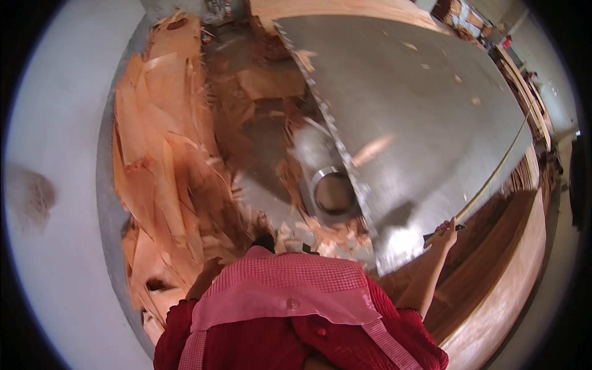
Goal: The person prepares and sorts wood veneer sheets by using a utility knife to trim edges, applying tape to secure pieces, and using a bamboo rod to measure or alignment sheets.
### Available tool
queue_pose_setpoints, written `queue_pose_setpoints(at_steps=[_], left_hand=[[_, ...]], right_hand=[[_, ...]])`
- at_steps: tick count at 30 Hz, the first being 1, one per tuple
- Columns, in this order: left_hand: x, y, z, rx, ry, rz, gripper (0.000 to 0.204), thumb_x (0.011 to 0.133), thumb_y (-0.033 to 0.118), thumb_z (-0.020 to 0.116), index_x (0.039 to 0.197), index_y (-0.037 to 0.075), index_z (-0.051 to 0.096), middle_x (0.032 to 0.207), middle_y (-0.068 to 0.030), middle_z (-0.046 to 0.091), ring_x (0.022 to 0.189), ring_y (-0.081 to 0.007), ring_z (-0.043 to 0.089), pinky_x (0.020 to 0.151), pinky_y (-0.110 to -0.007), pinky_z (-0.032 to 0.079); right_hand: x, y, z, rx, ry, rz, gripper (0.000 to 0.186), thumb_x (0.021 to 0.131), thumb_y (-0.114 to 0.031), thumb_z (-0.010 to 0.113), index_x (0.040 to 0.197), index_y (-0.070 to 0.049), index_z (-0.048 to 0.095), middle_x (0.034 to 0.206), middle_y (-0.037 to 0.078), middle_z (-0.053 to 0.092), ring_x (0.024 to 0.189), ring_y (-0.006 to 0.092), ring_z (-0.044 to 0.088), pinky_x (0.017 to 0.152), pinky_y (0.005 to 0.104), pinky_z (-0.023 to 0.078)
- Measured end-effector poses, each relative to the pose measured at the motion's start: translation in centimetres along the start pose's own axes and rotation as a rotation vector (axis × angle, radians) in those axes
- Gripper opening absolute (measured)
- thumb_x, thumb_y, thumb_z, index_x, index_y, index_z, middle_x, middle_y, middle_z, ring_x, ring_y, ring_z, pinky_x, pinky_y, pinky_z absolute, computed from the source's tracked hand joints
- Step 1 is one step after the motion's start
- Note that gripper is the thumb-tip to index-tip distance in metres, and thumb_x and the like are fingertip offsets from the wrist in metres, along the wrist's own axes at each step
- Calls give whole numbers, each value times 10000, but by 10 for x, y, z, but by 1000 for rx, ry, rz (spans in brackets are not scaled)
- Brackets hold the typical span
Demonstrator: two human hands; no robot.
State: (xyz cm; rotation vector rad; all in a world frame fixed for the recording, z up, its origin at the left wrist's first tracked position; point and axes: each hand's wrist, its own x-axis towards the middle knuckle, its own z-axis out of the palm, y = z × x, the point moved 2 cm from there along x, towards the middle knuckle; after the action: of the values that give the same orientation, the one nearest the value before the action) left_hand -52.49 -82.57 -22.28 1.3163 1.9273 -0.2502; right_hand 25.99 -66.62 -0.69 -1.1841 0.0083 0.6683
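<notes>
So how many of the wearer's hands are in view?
2. The right hand grips a long thin stick at the grey metal surface's edge; the left hand, partly obscured, is beside the wood-sheet pile.

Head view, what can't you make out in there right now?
In the head view:
Left hand: blurred; contact with the wood sheets unclear.
Dark piece beside the right hand, which grips a thin stick: too small to identify.
Whatever lies under the large grey surface: hidden by it.
Red garment: cut off by the lower edge.
</notes>
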Motion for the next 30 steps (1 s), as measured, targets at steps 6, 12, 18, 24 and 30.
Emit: queue_pose_setpoints(at_steps=[6, 12, 18, 24, 30], left_hand=[[113, 23, -168, -153, 204, 122, 406, 769, 241, 562, 1126, 50, 528, 974, -192, 603, 913, -297, 587, 792, -365, 463], [254, 34, -287, -572, 76, -112, 405, 773, 255, 562, 1115, 40, 534, 983, -206, 593, 917, -296, 582, 766, -390, 463], [361, 115, -413, 5, 107, 399, 393, 796, 275, 527, 1131, 71, 507, 934, -191, 598, 841, -334, 583, 656, -425, 475], [417, 63, -544, -148, 46, -69, 385, 804, 268, 525, 1130, 64, 507, 936, -182, 601, 830, -328, 585, 653, -415, 476], [583, 83, -673, -111, 8, -96, 378, 812, 260, 523, 1130, 56, 507, 938, -172, 603, 820, -323, 587, 650, -405, 477]], right_hand=[[20, 87, 197, -37, -167, -29, 195, 828, -205, 588, 739, -87, 461, 558, -2, 434, 413, 66, 390, 363, 178, 334], [1, 160, 368, -106, -60, 86, 211, 825, -242, 590, 749, -96, 458, 607, -2, 456, 445, 60, 410, 371, 181, 341], [25, 231, 543, -44, 11, 76, 207, 835, -244, 574, 735, -106, 456, 610, -1, 465, 447, 69, 407, 374, 202, 323], [52, 318, 722, 45, -87, 121, 231, 829, -230, 586, 764, -73, 430, 601, 40, 480, 438, 116, 433, 355, 231, 329], [44, 413, 935, 147, -79, 219, 194, 828, -193, 582, 789, -67, 441, 610, 45, 487, 438, 117, 431, 382, 231, 348]])
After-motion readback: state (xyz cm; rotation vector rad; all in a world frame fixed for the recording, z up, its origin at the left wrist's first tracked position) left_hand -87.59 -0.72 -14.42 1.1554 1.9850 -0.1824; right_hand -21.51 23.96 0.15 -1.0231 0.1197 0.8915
